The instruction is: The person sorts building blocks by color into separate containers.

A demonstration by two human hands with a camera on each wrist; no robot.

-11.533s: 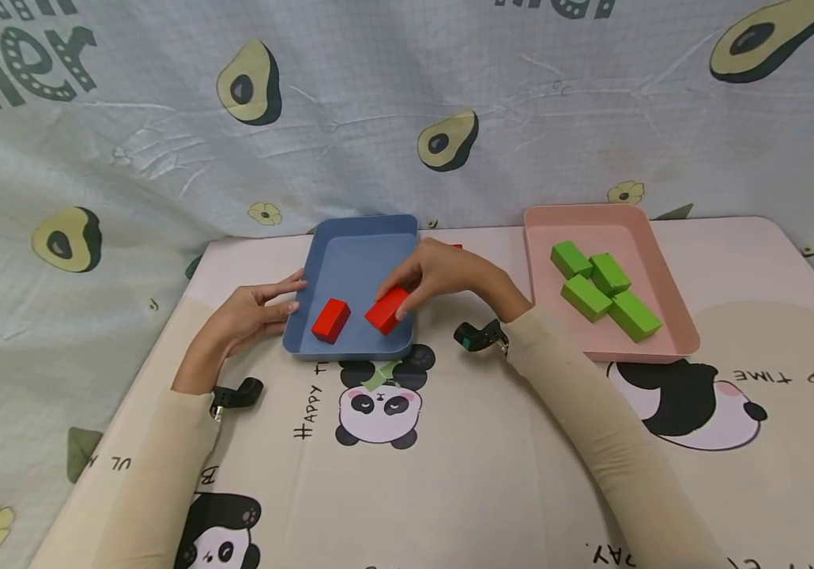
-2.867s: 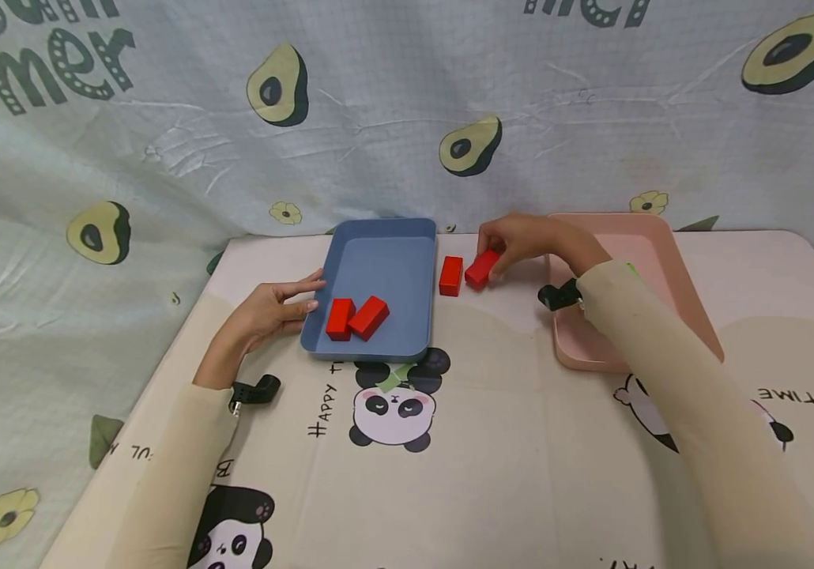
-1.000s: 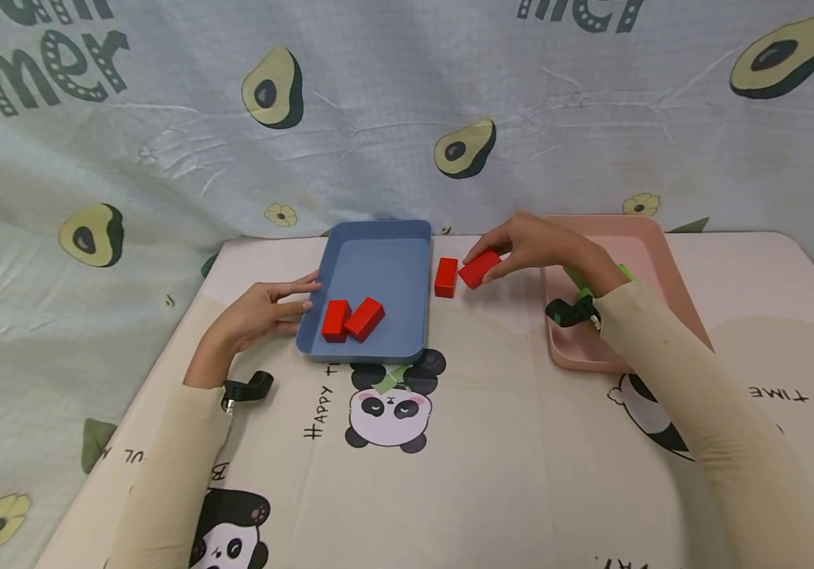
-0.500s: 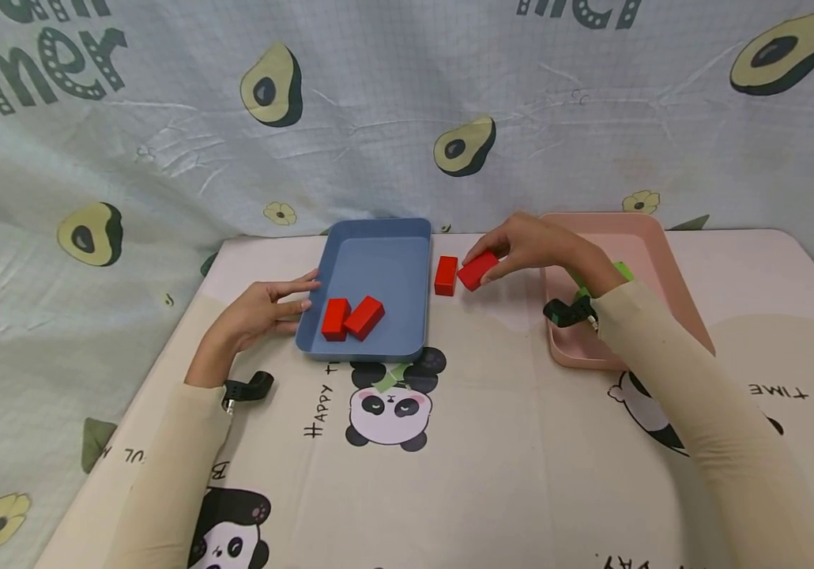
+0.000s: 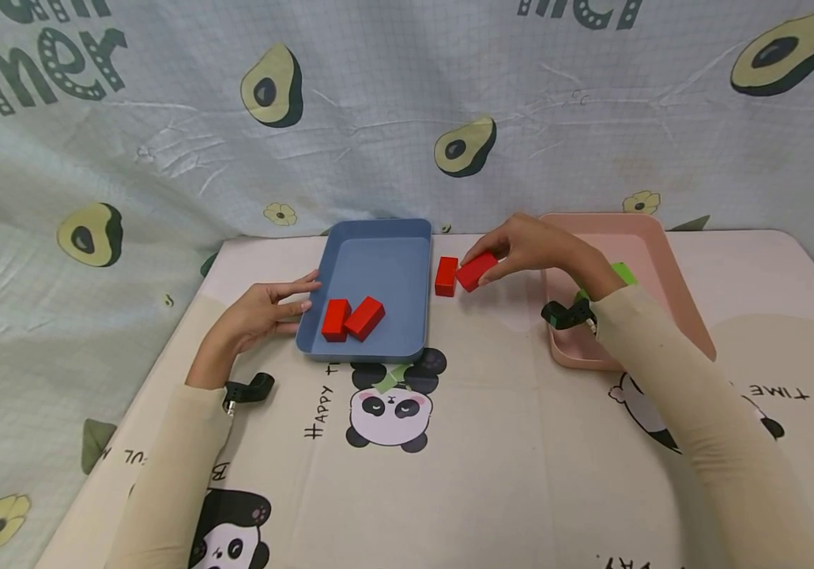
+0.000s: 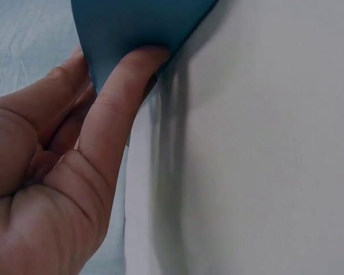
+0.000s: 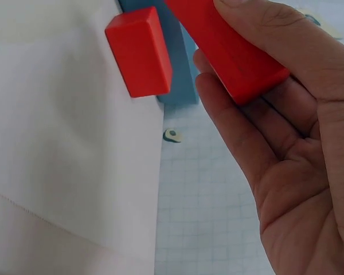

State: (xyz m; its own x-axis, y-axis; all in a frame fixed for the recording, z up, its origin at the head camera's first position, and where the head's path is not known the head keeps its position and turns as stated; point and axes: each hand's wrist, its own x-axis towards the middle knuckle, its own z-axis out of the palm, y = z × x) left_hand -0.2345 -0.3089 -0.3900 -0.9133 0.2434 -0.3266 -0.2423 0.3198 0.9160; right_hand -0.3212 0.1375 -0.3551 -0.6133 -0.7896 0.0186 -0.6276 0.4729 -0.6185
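Observation:
In the head view, my right hand (image 5: 531, 243) pinches a red block (image 5: 476, 271) between thumb and fingers, right of the blue tray (image 5: 378, 261). Another red block (image 5: 446, 276) lies on the table between that block and the tray; the right wrist view shows both blocks, the held one (image 7: 226, 48) and the other one (image 7: 139, 52). Two more red blocks, one (image 5: 336, 320) and one leaning close to it (image 5: 365, 318), are in the blue tray's near part. My left hand (image 5: 258, 316) rests its fairly straight fingers and thumb against the tray's left side.
A pink tray (image 5: 634, 229) stands at the right, partly hidden by my right forearm. Green blocks (image 5: 623, 273) in it show only in part. The panda-print table (image 5: 485, 442) ends at a hanging cloth (image 5: 364, 118) with avocados.
Earlier, my right hand held a red block over the blue tray; two red blocks lie there now. Over the last second the block in my right hand has barely moved. My left hand stays put.

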